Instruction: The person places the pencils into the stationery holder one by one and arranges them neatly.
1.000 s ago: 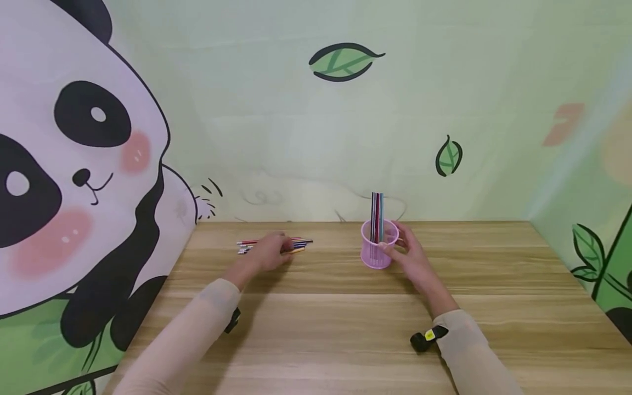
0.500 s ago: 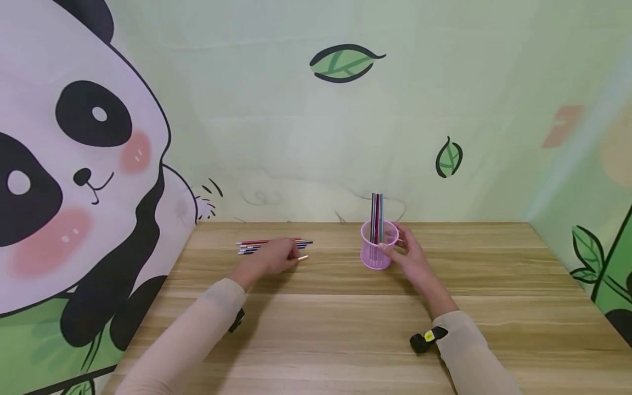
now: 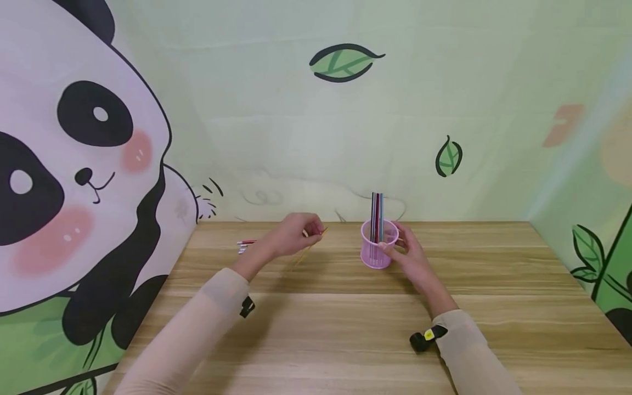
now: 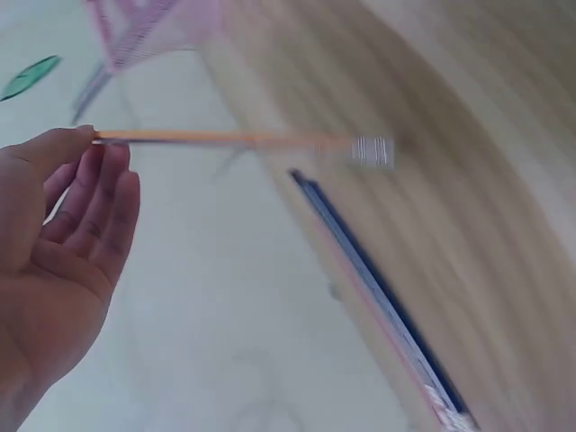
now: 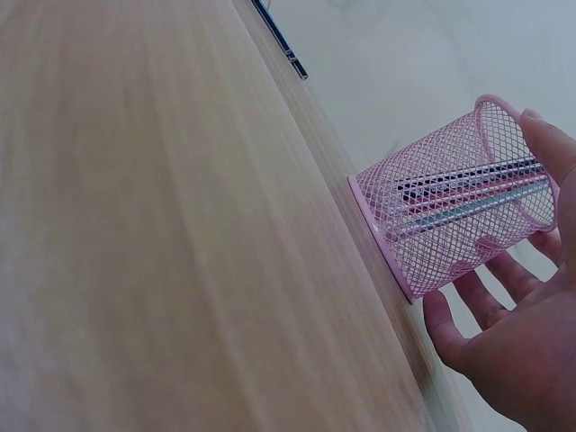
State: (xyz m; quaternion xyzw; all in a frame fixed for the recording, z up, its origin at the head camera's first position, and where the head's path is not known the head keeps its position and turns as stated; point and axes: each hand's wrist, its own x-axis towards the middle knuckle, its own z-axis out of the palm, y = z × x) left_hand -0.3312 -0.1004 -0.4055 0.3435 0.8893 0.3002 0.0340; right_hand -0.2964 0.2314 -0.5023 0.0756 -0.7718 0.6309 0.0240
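Between thumb and fingertips my left hand point(image 3: 295, 235) pinches a yellow pencil point(image 3: 307, 252) by one end, above the table. In the left wrist view that pencil point(image 4: 225, 138) stretches out from the fingertips, its silvery-white eraser end farthest from the hand. A pink mesh pen holder point(image 3: 376, 257) stands upright on the table with several pencils point(image 3: 377, 216) in it. My right hand point(image 3: 411, 258) holds the holder's right side, thumb at the rim and fingers round the back. Several more pencils point(image 4: 378, 292) lie on the table, mostly hidden behind the left forearm in the head view.
The wooden table point(image 3: 336, 329) ends at a pale green backdrop point(image 3: 276, 120) printed with a panda and leaves. A small black camera point(image 3: 421, 341) is strapped at the right wrist, and another point(image 3: 247, 306) at the left.
My left hand has drawn the yellow pencil out of the loose group, lifted it and carried it right, towards the pen holder. The right hand and the holder stay put.
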